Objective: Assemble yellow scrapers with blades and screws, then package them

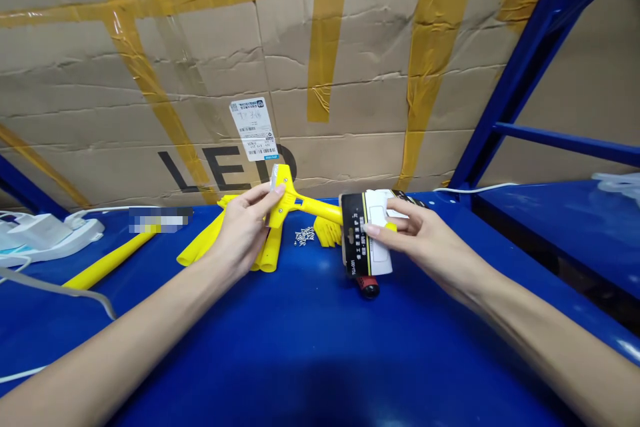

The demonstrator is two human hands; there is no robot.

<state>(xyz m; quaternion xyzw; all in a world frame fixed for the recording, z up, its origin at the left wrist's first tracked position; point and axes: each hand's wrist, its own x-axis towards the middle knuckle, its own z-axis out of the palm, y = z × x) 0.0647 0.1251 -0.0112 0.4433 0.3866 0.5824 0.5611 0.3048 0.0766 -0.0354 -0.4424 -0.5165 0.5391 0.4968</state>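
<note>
My left hand (245,223) pinches the head of a yellow scraper (320,209), thumb on its face near the small screws. The scraper's handle points right and runs behind a black and white printed packaging card (355,233). My right hand (425,230) is closed on that card, thumb in front; a yellow tip shows beside the thumb. Whether the fingers also grip the handle is hidden. Beneath the card, a red and black tool handle (369,288) pokes out. Small yellow pieces (327,232) and a pile of screws (304,236) lie behind the scraper.
Yellow tubes (200,247) lie behind my left hand on the blue shelf (300,347). At left are another yellow handle (110,260), a white power strip (75,240) and cables. A taped cardboard box (360,147) stands behind; a blue upright (500,100) rises at right.
</note>
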